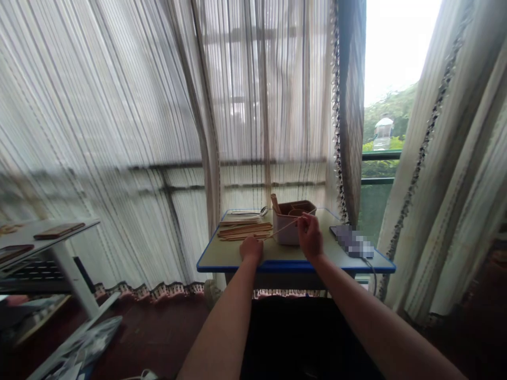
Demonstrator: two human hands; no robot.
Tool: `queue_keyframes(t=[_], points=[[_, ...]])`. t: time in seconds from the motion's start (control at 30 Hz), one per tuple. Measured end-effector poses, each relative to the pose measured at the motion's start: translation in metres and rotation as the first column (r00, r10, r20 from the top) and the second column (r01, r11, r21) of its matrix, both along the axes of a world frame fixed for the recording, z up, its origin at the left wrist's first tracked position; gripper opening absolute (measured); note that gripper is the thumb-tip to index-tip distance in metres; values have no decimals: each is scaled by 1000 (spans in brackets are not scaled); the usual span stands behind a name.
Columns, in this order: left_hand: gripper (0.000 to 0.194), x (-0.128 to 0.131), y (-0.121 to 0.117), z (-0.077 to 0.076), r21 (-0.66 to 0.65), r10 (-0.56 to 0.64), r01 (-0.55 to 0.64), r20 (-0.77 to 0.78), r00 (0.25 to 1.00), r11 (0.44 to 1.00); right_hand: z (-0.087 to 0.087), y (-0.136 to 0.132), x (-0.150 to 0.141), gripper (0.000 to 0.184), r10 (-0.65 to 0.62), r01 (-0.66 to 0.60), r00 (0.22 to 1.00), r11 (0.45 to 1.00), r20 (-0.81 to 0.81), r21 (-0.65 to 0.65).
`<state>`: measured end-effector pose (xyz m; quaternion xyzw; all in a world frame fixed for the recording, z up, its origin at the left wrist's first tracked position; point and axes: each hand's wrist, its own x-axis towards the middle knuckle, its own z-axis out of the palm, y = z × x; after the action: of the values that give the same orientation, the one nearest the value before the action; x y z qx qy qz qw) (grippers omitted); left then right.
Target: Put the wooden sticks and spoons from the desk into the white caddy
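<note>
From here, my right hand (311, 236) pinches a thin stick (284, 228) near the box (289, 237); whether my left hand (251, 248) grips, I cannot tell.

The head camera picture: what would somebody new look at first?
Probably the big striped curtains filling the back, with a bright gap at the upper right where green trees show. Then the small blue-edged table in the lower middle, where the right hand holds a thin pale stick that slants down towards the left hand, in front of a pale container.
</note>
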<state>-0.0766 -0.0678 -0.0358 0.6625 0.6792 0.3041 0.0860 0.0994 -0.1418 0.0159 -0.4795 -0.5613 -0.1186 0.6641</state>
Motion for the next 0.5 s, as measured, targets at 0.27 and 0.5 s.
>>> queue_keyframes(t=[0.27, 0.5], points=[[28, -3, -7, 5, -12, -24, 24, 1, 1000, 1000, 137, -33, 10, 26, -165, 139, 962, 982, 218, 131], [29, -5, -8, 6, -4, -31, 31, 13, 999, 1000, 118, 6, -8, 28, -275, 297, 943, 950, 189, -101]])
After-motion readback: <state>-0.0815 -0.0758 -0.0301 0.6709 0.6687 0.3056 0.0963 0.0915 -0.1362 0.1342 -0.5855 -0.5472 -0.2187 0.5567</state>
